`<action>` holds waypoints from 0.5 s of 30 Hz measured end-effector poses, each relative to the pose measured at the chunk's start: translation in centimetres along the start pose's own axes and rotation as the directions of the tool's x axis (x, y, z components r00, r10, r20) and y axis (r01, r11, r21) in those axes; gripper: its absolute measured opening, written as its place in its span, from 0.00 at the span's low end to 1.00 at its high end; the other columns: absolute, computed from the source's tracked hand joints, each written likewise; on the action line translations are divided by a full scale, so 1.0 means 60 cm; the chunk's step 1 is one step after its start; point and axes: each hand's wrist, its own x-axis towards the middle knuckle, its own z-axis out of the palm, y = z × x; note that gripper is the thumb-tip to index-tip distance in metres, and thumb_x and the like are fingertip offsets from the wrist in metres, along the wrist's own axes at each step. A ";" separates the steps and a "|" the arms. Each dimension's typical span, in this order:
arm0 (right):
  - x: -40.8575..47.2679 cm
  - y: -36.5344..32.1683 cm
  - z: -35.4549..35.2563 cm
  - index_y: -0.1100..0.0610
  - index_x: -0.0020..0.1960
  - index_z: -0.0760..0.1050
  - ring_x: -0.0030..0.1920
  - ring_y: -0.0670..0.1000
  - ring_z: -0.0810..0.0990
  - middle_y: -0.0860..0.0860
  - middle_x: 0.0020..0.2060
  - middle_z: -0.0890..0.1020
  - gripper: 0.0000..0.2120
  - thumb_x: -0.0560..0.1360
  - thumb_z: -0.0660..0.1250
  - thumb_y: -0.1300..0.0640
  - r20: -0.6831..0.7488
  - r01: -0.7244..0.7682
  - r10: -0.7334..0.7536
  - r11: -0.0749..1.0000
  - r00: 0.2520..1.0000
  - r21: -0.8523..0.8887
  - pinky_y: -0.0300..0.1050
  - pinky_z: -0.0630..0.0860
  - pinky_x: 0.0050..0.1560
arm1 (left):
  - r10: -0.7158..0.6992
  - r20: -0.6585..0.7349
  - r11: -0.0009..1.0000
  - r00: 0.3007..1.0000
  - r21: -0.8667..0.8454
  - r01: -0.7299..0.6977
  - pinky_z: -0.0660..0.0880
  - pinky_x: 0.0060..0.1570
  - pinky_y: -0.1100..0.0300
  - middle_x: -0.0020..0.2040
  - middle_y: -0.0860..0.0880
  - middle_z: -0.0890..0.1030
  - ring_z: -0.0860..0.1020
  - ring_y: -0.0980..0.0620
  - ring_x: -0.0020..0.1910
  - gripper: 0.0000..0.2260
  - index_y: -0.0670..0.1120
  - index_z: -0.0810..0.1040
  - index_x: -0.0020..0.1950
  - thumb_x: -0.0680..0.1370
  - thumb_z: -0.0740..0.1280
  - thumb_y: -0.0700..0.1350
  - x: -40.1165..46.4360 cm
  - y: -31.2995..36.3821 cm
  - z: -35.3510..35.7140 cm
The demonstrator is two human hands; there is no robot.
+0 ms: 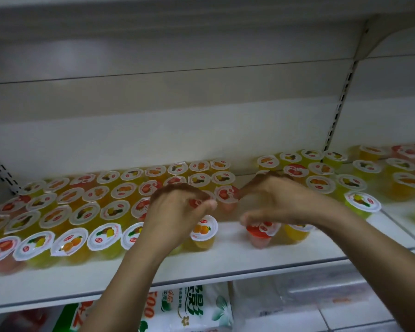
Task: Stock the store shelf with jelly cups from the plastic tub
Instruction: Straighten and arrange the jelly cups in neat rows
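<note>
The left hand (175, 209) hovers low over the white metal store shelf (201, 264) with its fingers curled down around a small clear plastic jelly cup with a red-fruit printed foil lid (195, 202), the lid showing between thumb and fingers; blur keeps me from telling how firmly it grips. The right hand (273, 200) lies just beside it, fingers bent downward over a red jelly cup with a peeled-looking white lid (261, 232), and I cannot tell whether it holds that cup or only touches it. Both hands sit at the seam of the stock: left of the left hand runs a tight block of upright jelly cups in yellow, orange and red (58, 212), while beyond and right of the right hand a looser group (321, 173) stands. Between and behind the hands is a bare strip of shelf, likely where the cups go next, and the left hand is nearer the packed rows. A yellow-orange cup (203, 232) stands just under the left thumb and could be knocked. The plastic tub is out of view. Below the shelf edge lie white printed bags (189, 310).
</note>
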 end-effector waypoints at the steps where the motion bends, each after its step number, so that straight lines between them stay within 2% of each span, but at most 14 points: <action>1: -0.011 0.002 -0.002 0.32 0.65 0.68 0.63 0.44 0.73 0.37 0.62 0.75 0.34 0.60 0.68 0.29 0.091 0.002 0.005 0.997 0.996 -0.077 0.49 0.72 0.62 | 0.015 0.029 0.999 0.999 -0.029 -0.014 0.73 0.54 0.60 0.54 0.61 0.82 0.77 0.60 0.53 0.17 0.58 0.83 0.54 0.72 0.67 0.64 -0.011 0.001 -0.002; 3: -0.027 0.004 0.002 0.32 0.68 0.62 0.65 0.48 0.69 0.39 0.63 0.72 0.38 0.61 0.72 0.33 0.185 -0.006 0.049 0.973 0.981 -0.230 0.49 0.68 0.64 | 0.046 0.085 0.999 0.995 0.025 -0.048 0.68 0.62 0.54 0.58 0.63 0.78 0.73 0.60 0.59 0.22 0.62 0.80 0.57 0.67 0.68 0.69 -0.028 0.000 -0.001; 6: -0.038 0.001 0.023 0.37 0.69 0.60 0.64 0.51 0.68 0.42 0.65 0.73 0.35 0.67 0.73 0.41 0.079 0.007 0.017 0.954 0.997 -0.300 0.46 0.66 0.60 | 0.084 0.133 0.979 0.987 0.171 -0.107 0.58 0.64 0.56 0.60 0.66 0.73 0.65 0.60 0.61 0.27 0.64 0.77 0.59 0.62 0.71 0.70 -0.041 -0.007 0.007; 8: -0.038 -0.005 0.037 0.40 0.67 0.63 0.60 0.51 0.71 0.44 0.63 0.75 0.29 0.70 0.70 0.43 0.002 0.028 -0.029 0.960 1.000 -0.279 0.43 0.63 0.53 | 0.107 0.140 0.960 0.984 0.244 -0.139 0.56 0.61 0.57 0.60 0.65 0.72 0.64 0.59 0.62 0.27 0.64 0.76 0.60 0.63 0.72 0.69 -0.044 -0.010 0.013; 10: -0.034 -0.014 0.050 0.42 0.65 0.66 0.58 0.51 0.73 0.45 0.60 0.77 0.25 0.71 0.70 0.43 -0.039 0.030 -0.040 0.971 0.998 -0.237 0.42 0.63 0.50 | 0.109 0.128 0.952 0.986 0.273 -0.141 0.54 0.58 0.58 0.60 0.65 0.73 0.65 0.58 0.63 0.25 0.64 0.76 0.60 0.65 0.72 0.66 -0.044 -0.011 0.018; 15: -0.019 -0.037 0.079 0.45 0.67 0.68 0.57 0.51 0.76 0.48 0.59 0.78 0.26 0.71 0.68 0.41 -0.133 0.000 -0.025 0.983 0.991 -0.182 0.42 0.66 0.50 | 0.129 0.076 0.950 0.989 0.275 -0.146 0.54 0.58 0.59 0.58 0.63 0.75 0.69 0.59 0.62 0.24 0.62 0.77 0.59 0.65 0.72 0.65 -0.041 -0.015 0.034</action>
